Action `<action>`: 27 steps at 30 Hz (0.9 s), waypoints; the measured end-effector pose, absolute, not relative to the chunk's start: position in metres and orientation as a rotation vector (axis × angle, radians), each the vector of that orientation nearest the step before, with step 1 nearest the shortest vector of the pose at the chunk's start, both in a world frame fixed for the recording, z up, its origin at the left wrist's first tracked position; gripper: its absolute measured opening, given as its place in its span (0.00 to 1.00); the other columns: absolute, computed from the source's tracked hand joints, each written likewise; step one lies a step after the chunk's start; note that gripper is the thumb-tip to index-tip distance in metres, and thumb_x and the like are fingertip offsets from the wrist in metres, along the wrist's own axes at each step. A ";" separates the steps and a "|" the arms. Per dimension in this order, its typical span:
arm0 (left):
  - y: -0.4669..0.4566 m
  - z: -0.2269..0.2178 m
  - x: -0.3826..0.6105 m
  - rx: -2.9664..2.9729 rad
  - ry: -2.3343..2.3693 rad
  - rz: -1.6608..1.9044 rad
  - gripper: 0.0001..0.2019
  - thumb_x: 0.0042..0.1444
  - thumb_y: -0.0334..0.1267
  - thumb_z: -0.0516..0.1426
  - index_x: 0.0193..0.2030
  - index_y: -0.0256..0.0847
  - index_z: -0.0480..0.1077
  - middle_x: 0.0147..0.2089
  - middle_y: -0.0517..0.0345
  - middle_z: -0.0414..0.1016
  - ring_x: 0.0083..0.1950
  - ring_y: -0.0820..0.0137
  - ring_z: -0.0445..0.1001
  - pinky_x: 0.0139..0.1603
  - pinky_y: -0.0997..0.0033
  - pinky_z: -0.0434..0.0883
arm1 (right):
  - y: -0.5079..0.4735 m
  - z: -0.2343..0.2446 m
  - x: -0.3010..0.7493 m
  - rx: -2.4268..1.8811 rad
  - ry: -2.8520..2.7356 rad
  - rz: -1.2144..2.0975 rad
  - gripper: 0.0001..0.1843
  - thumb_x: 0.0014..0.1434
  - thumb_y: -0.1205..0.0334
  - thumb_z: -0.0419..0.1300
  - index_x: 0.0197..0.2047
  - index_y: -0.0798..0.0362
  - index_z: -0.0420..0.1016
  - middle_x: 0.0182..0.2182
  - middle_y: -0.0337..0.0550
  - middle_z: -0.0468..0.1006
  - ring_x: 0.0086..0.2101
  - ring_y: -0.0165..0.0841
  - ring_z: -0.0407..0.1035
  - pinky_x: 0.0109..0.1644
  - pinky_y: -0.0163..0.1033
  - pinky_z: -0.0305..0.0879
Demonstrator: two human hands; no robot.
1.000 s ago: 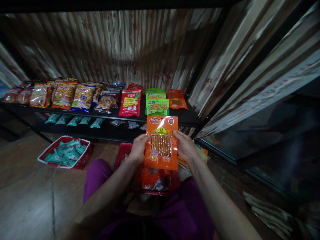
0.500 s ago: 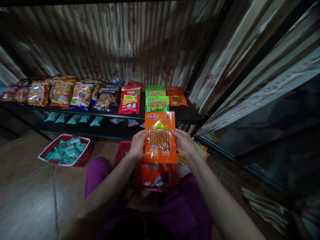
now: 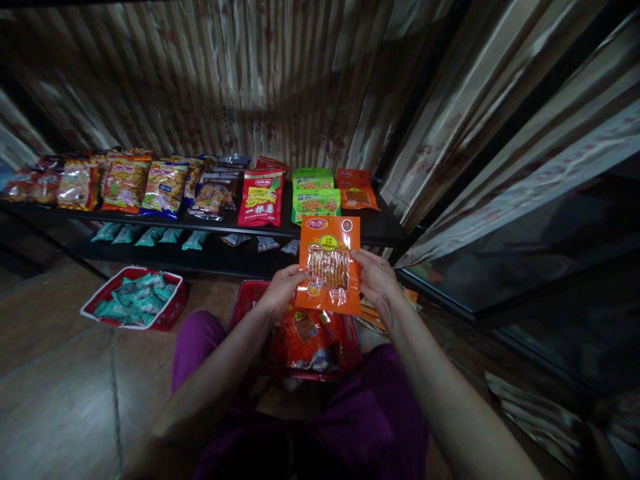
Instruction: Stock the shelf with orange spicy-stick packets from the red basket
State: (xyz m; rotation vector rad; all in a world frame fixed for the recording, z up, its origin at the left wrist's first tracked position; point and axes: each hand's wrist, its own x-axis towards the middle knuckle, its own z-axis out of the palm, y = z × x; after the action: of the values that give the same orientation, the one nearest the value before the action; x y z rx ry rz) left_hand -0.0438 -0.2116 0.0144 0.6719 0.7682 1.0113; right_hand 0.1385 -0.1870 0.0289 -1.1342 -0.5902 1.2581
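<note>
Snack packet (image 3: 329,267) sits right between left hand (image 3: 284,291) and right hand (image 3: 379,280)

So here's how it's lined up. The orange packet is up in the air, printed front toward the wearer, long axis running near to far in the view with barely any lean. In the view its top edge overlaps the front of the black shelf (image 3: 384,225), just below the green snack pouches (image 3: 316,203). Can't tell from this angle whether it's touching anything there, my guess is it's clear.

Lookalike orange packs (image 3: 357,195) are at the right end of that shelf, so far and a bit right of the held one. Right hand is the closer of the two to them.

As for grip: both hands are pinched nearly closed, one on each side edge. Left thumb lies over the lower left part of the front, right thumb presses the right edge somewhat farther up. Fingers behind the packet are mostly hidden, so no idea how they're spread. Neither hand has anything else that I can see.

Underneath, on the near side, there's a red basket (image 3: 246,295) with more orange packets (image 3: 305,330) in it, between the knees.
</note>
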 end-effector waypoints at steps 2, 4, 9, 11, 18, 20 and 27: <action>-0.215 0.012 -0.044 0.686 0.764 0.961 0.09 0.43 0.29 0.60 0.35 0.33 0.72 0.32 0.52 0.77 0.30 0.71 0.75 0.33 0.74 0.72 | -0.185 0.028 0.142 -1.133 -0.598 1.242 0.08 0.40 0.68 0.67 0.26 0.55 0.73 0.19 0.38 0.77 0.19 0.31 0.70 0.26 0.36 0.70; -0.220 0.010 -0.044 0.700 0.789 0.912 0.11 0.44 0.28 0.60 0.38 0.33 0.72 0.37 0.50 0.77 0.33 0.69 0.76 0.34 0.72 0.73 | -0.183 0.029 0.144 -1.114 -0.606 1.230 0.07 0.41 0.68 0.66 0.26 0.55 0.73 0.19 0.38 0.77 0.19 0.30 0.70 0.27 0.37 0.71; -0.227 0.011 -0.041 0.684 0.827 0.944 0.13 0.43 0.24 0.57 0.38 0.33 0.73 0.39 0.49 0.76 0.36 0.69 0.76 0.35 0.71 0.75 | -0.180 0.029 0.144 -1.092 -0.591 1.220 0.05 0.41 0.69 0.66 0.25 0.55 0.74 0.20 0.38 0.78 0.19 0.29 0.69 0.29 0.37 0.72; -0.228 0.011 -0.040 0.671 0.829 0.982 0.13 0.43 0.24 0.57 0.38 0.33 0.73 0.38 0.49 0.76 0.35 0.69 0.76 0.34 0.71 0.75 | -0.180 0.029 0.144 -1.085 -0.598 1.226 0.06 0.41 0.69 0.66 0.26 0.55 0.75 0.21 0.39 0.79 0.21 0.30 0.71 0.31 0.37 0.72; -0.226 0.005 -0.040 0.647 0.811 1.033 0.14 0.42 0.26 0.58 0.39 0.35 0.72 0.39 0.50 0.76 0.34 0.70 0.76 0.33 0.71 0.74 | -0.184 0.036 0.142 -1.061 -0.647 1.277 0.09 0.41 0.67 0.66 0.30 0.54 0.75 0.24 0.40 0.80 0.24 0.33 0.73 0.32 0.37 0.72; -0.225 0.004 -0.039 0.622 0.800 1.053 0.14 0.42 0.26 0.58 0.39 0.35 0.72 0.38 0.51 0.76 0.35 0.70 0.75 0.34 0.71 0.74 | -0.189 0.039 0.139 -1.051 -0.655 1.301 0.09 0.40 0.67 0.66 0.29 0.54 0.75 0.24 0.39 0.80 0.24 0.32 0.73 0.31 0.36 0.71; -0.219 0.008 -0.038 0.580 0.793 1.144 0.15 0.43 0.25 0.57 0.40 0.35 0.71 0.37 0.53 0.75 0.34 0.72 0.75 0.34 0.74 0.73 | -0.218 0.038 0.129 -1.010 -0.764 1.490 0.16 0.39 0.65 0.69 0.35 0.54 0.77 0.30 0.41 0.81 0.28 0.31 0.74 0.35 0.35 0.71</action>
State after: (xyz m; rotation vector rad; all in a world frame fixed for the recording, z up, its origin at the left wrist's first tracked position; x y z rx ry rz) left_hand -0.0378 -0.2193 0.0081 0.5797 0.7933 1.1437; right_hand 0.1287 -0.2180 0.0383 -1.0104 -0.7639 1.4901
